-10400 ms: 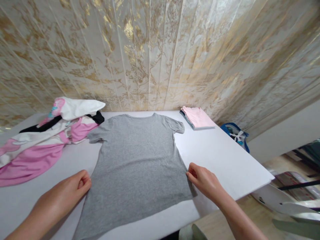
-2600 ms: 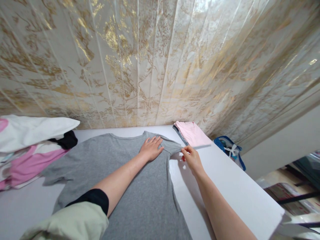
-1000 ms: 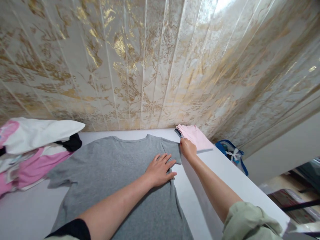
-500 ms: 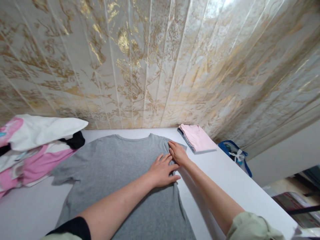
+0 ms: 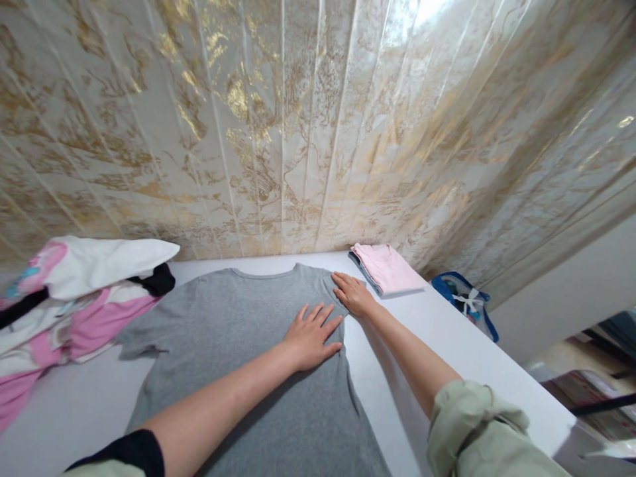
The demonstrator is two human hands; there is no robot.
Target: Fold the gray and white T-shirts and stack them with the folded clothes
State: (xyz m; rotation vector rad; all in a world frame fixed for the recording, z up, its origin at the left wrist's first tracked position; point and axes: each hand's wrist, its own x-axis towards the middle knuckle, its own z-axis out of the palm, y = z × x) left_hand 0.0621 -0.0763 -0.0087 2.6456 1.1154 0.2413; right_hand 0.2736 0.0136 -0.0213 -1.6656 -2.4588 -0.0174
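Observation:
A grey T-shirt [image 5: 238, 331] lies spread on the white table, its neckline toward the back wall. My left hand [image 5: 313, 336] rests flat on the shirt's right side with its fingers spread. Just beyond it, my right hand [image 5: 352, 294] lies with fingers stretched over the right sleeve, covering most of that sleeve. The left sleeve [image 5: 144, 331] is spread outward, close to a heap of clothes.
A loose heap of pink, white and black clothes [image 5: 94, 311] is at the left. Folded garments, a pink one [image 5: 390, 268] on top, sit at the table's back right. A blue-edged bag [image 5: 464, 301] stands beyond the right edge of the white table [image 5: 477, 384].
My left hand has slid slightly left and its fingers have spread more. My right hand has moved apart from it and now lies flat over the sleeve. The view has shifted a little.

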